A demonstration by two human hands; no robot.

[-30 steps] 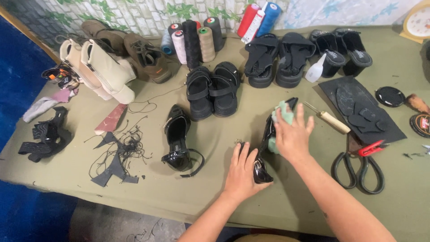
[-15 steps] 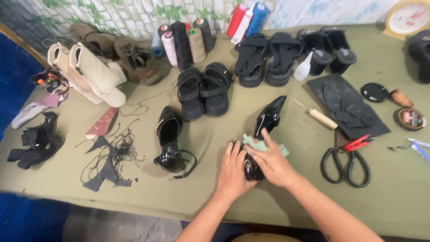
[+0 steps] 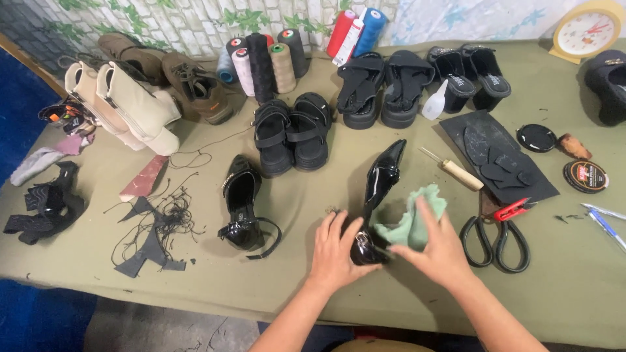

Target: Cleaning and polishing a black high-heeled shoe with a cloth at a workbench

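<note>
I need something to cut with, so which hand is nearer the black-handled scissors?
Right. The right hand, holding a green cloth, lies just left of the black-handled scissors; the left hand is farther left, beyond the glossy black shoe.

An olive-green cloth covers the desk (image 3: pixel 274 287), which runs up to a wall (image 3: pixel 163 19) patterned with pale bricks and green leaves. A blue surface (image 3: pixel 19 104) lies at the left, grey floor (image 3: pixel 156 329) below. Light is even.
</note>
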